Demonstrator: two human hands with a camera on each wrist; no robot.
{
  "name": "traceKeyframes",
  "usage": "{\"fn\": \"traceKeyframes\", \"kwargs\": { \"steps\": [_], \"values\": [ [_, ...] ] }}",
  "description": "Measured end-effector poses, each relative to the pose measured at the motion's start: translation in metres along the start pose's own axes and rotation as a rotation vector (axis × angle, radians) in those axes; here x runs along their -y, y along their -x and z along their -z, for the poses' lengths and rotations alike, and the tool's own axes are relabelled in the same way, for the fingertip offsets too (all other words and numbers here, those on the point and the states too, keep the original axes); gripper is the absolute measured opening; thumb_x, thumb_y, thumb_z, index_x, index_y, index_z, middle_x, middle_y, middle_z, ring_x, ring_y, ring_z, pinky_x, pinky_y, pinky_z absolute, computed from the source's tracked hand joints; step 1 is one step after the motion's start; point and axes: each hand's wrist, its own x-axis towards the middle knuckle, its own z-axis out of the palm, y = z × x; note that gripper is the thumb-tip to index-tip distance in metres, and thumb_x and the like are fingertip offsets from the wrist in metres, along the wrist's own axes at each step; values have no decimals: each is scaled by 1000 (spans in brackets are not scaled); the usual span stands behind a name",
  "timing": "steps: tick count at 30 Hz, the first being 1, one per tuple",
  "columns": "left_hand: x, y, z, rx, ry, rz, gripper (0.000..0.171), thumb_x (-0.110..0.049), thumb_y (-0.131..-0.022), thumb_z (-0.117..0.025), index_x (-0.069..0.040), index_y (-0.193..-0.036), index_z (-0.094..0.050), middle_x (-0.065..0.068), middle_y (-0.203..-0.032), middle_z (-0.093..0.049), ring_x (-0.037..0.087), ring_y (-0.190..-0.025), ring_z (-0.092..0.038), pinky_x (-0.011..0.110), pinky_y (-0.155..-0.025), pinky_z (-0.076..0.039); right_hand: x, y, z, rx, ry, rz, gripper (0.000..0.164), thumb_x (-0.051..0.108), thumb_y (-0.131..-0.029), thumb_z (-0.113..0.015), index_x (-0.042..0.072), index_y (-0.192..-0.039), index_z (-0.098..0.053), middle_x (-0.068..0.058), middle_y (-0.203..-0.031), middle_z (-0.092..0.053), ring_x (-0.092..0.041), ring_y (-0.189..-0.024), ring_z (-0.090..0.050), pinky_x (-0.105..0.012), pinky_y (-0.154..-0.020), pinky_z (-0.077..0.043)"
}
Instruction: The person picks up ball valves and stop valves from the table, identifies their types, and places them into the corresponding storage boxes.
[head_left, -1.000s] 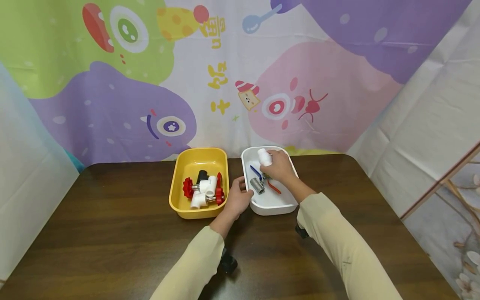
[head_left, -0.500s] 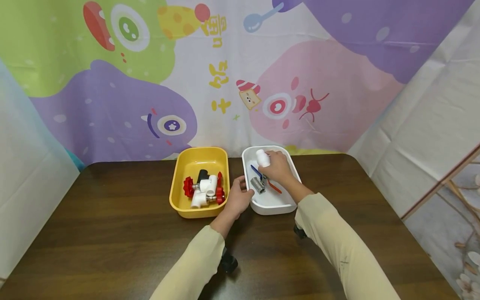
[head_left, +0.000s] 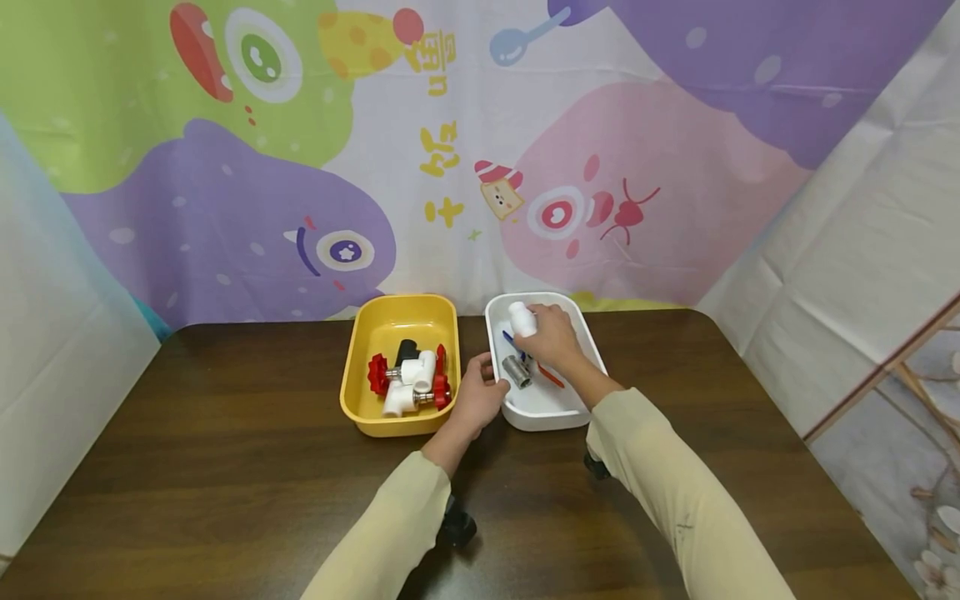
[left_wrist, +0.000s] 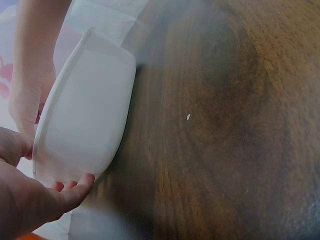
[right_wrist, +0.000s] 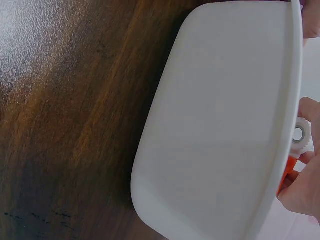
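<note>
In the head view, my right hand (head_left: 552, 335) holds a white plastic pipe fitting (head_left: 522, 318) inside the white tray (head_left: 551, 421). An orange piece (right_wrist: 288, 171) shows beside the fitting in the right wrist view; whether it belongs to the fitting cannot be told. Below that hand lie a grey metal cylindrical fitting (head_left: 516, 372), a blue lever (head_left: 509, 339) and a red lever (head_left: 551, 376). My left hand (head_left: 478, 395) grips the tray's left rim, thumb at the rim and fingers against the outer wall (left_wrist: 95, 110).
Left of the white tray stands a yellow tray (head_left: 397, 427). It holds white plastic valves (head_left: 415, 372) with red handwheels (head_left: 378, 374), and a black piece (head_left: 407, 350). Both trays sit near the back edge of a brown wooden table (head_left: 247, 467), before a printed cloth (head_left: 450, 167).
The right hand and the white fitting have shifted slightly left and down within the white tray. The left hand keeps its grip on the rim.
</note>
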Motion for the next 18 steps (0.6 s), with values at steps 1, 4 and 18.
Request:
{"fn": "traceKeyframes", "kwargs": {
  "steps": [1,4,18],
  "values": [
    [0,0,0,0,-1,2,53,-4,-90,-52,1,-139,-32,23,-125,-49,33,-112,-55,41,-89,-53,0,0,0,1,1,-1,64,27,-74,-67,4,-131,-51,-18,-118,-55,-31,-106,-49,-40,-85,-45],
    [0,0,0,-1,-6,6,52,-4,-90,-52,1,-138,-33,23,-125,-48,33,-113,-55,42,-90,-52,0,1,-2,-4,6,8,64,27,-73,-67,4,-131,-51,-18,-117,-56,-31,-106,-50,-40,-85,-45],
    [-1,1,1,7,-10,-1,53,-3,-90,-51,1,-138,-32,23,-125,-48,32,-112,-55,40,-89,-53,5,4,-10,4,-42,28,63,26,-72,-67,3,-129,-52,-18,-115,-56,-31,-104,-50,-40,-82,-45]
  ]
}}
